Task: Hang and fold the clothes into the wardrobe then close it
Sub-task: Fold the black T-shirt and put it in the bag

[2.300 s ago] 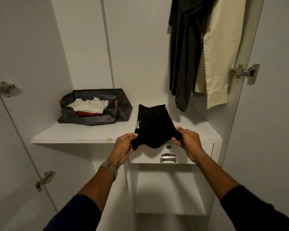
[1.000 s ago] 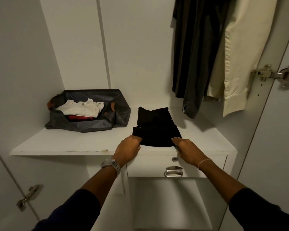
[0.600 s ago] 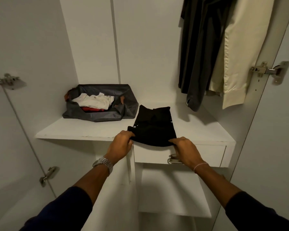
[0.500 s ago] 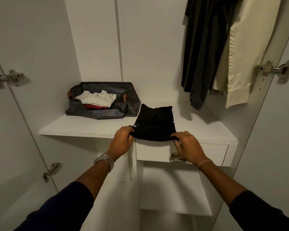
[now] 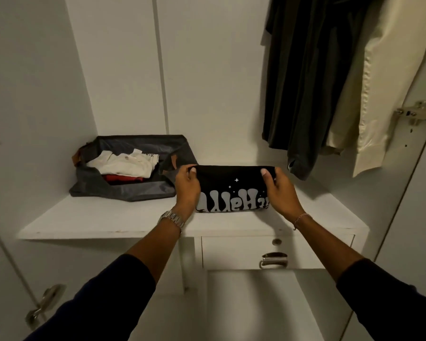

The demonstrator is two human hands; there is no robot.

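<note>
- Black T-shirt [image 5: 233, 190], folded into a compact band, sits on the wardrobe shelf [image 5: 113, 219], front-centre, just right of the grey bag [image 5: 133, 168].
- Long axis of the fold runs left–right, parallel to the shelf's front edge. The near edge rests on the shelf; the far edge is raised, so the printed face tilts toward the camera and the lettering reads upside down.
- Left hand [image 5: 187, 187] pinches the far-left corner, thumb over the top edge. Grip is clenched on cloth.
- Right hand [image 5: 278, 190] mirrors it on the far-right corner, also pinching cloth.
- The shirt lies between the two hands, with one at each end of the long axis. Neither is nearer: it's symmetric.
- My read: the next move turns on that raised far edge, either tipping it forward to close the last fold or laying it back flat. Both hands need to move together or the band skews.
- There's free shelf behind and to the right, under the hanging clothes. Slide room looks fine.
- Counts:
  - 1 black T-shirt in hand
  - 1 grey bag, holding at least 1 white garment [image 5: 123, 163] over 1 red garment [image 5: 123, 178]; can't tell if there's more underneath
  - 2 hanging items visible: dark garment [image 5: 303, 82] and cream garment [image 5: 384, 94]
  - 1 drawer [image 5: 276, 252] below the shelf, shut
- Task judgement: bag contents still need sorting, and the doors aren't closed.
</note>
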